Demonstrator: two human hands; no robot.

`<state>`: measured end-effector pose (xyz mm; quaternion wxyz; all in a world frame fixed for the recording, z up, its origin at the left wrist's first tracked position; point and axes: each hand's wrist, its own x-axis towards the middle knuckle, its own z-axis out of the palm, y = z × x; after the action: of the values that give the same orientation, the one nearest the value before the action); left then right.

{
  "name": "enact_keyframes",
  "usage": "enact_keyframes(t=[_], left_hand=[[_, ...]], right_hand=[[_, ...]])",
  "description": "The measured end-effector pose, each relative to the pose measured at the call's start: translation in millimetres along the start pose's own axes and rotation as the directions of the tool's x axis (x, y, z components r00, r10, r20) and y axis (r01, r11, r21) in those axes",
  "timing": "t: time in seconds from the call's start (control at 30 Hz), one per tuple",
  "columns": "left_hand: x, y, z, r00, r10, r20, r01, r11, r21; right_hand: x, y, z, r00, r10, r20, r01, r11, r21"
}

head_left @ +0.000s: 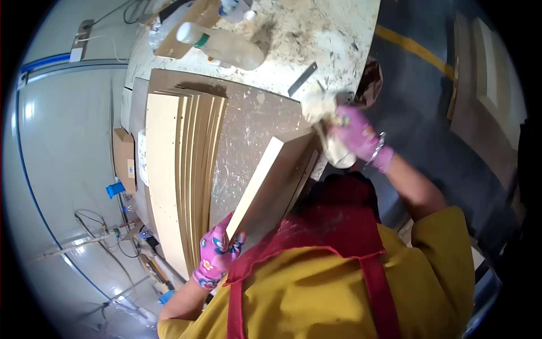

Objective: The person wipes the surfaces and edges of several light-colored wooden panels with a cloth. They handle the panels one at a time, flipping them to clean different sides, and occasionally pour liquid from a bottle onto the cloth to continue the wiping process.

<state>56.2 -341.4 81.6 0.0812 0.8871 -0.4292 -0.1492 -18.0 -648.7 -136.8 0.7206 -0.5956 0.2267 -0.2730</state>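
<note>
My left hand (218,252), in a pink flowered glove, grips the near end of a wooden board (278,181). The board is tilted on its long edge, its pale edge upward. By the board's far end, my right hand (359,133), in a matching glove, is closed on an off-white cloth (339,151). Motion smears this hand and the cloth somewhat. Whether the cloth touches the board I cannot tell. To the left of the board, several long pale boards (164,169) stand packed side by side on a brown, paint-flecked panel (248,133).
A clear plastic bottle (234,51) lies on the stained white tabletop (322,34) at the back. Near it rests a flat metal strip (303,78). A dark brown bag (370,83) hangs at the table's right edge. Large panels (480,107) stand at the far right.
</note>
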Motion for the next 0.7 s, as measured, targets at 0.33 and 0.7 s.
enact_keyframes(t=[0.33, 0.7], left_hand=[[-12.9, -20.0, 0.6, 0.976, -0.019, 0.217, 0.054, 0.986, -0.159], [19.7, -1.9, -5.7, 0.985, 0.115, 0.132, -0.087, 0.977, -0.197]], right_hand=[[37.8, -46.9, -47.4, 0.953, 0.302, -0.01, -0.3, 0.95, 0.08], [18.5, -49.6, 12.3, 0.911, 0.17, 0.375, 0.078, 0.823, -0.563]])
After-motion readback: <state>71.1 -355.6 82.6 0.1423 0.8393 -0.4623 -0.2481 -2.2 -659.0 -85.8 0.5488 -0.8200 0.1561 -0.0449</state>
